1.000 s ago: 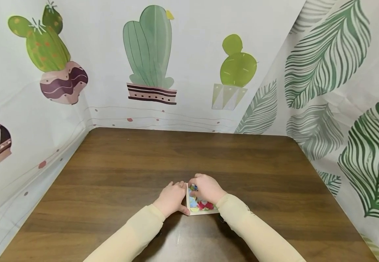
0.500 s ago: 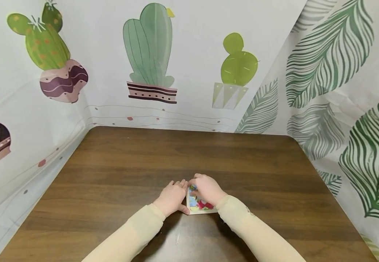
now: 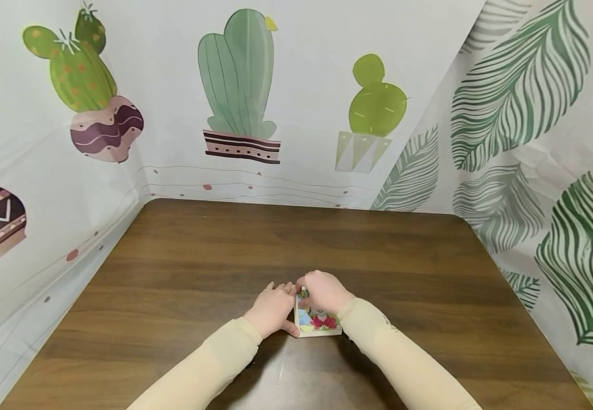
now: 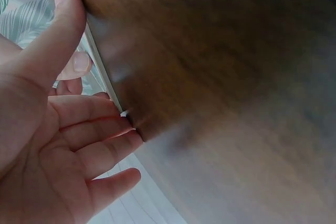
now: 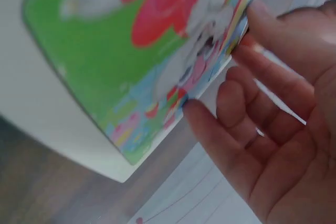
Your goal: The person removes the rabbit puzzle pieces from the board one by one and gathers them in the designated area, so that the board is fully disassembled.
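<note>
A small square picture board with a pale frame (image 3: pixel 320 335) lies on the table, showing red, blue and green shapes. My left hand (image 3: pixel 272 310) rests along its left side, thumb at the near-left corner; in the left wrist view, the thumb and straight fingers of that hand (image 4: pixel 58 135) touch the frame's edge (image 4: pixel 98 60). My right hand (image 3: pixel 325 292) is over the board's far part and pinches a small colourful piece (image 3: pixel 304 292) near the far-left corner. The right wrist view shows that hand (image 5: pixel 299 156) with fingertips at the printed picture's (image 5: pixel 94 72) edge; the piece's outline is unclear there.
The brown wooden table (image 3: pixel 214 239) extends around the board. Behind and beside it hang white cloths (image 3: pixel 306 68) printed with cacti and leaves.
The small piece under my right fingers looks tilted differently, and slightly more of the board's printed middle shows. My left hand keeps its place on the frame. The head view has shifted slightly.
</note>
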### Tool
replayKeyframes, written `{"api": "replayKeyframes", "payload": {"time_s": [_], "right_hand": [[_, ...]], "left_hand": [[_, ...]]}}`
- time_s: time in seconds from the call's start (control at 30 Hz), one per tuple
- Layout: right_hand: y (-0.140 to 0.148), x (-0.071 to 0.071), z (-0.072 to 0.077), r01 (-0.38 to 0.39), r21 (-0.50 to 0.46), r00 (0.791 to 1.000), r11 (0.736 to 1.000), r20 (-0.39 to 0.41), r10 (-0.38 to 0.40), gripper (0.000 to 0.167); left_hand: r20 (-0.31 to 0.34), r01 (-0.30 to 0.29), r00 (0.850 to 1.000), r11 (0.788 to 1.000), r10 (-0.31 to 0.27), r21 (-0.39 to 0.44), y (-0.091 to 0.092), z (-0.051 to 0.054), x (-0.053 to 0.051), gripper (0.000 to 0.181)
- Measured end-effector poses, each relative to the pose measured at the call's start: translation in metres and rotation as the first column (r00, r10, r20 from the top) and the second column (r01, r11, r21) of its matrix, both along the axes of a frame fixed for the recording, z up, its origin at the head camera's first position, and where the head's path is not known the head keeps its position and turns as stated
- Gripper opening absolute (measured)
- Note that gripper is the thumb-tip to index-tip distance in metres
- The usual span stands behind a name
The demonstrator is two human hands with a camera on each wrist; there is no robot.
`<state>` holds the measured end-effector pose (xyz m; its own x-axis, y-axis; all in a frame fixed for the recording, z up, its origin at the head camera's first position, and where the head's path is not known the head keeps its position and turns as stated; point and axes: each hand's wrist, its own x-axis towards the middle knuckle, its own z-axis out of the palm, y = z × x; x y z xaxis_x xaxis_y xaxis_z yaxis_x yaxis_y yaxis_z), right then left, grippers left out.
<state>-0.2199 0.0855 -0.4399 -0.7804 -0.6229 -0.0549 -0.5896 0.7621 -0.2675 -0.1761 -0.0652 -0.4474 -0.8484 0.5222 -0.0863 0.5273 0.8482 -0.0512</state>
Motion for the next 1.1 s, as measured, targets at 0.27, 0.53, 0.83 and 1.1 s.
{"api": "replayKeyframes", "payload": {"time_s": [0.27,0.53,0.83,1.1], "right_hand": [[0.004,-0.017,-0.005,-0.038,-0.085,0.994,0.996,0.096,0.046,0.004],[0.010,-0.017,-0.012,-0.031,-0.163,0.995,0.986,0.084,0.046,0.008],[0.010,-0.013,-0.011,-0.073,-0.161,0.997,0.984,0.016,0.076,0.005],[0.011,-0.006,-0.016,-0.121,-0.104,0.983,0.987,-0.147,0.105,0.009]], "left_hand": [[-0.019,0.017,1.000,1.000,-0.017,0.014,0.003,-0.005,-0.001,0.098],[0.004,0.014,1.000,1.000,-0.014,-0.007,0.006,-0.005,-0.001,0.100],[0.021,0.000,1.000,1.000,0.000,0.001,0.003,-0.003,0.000,0.099],[0.038,-0.010,0.999,1.000,0.009,0.019,-0.003,-0.004,0.001,0.099]]}}
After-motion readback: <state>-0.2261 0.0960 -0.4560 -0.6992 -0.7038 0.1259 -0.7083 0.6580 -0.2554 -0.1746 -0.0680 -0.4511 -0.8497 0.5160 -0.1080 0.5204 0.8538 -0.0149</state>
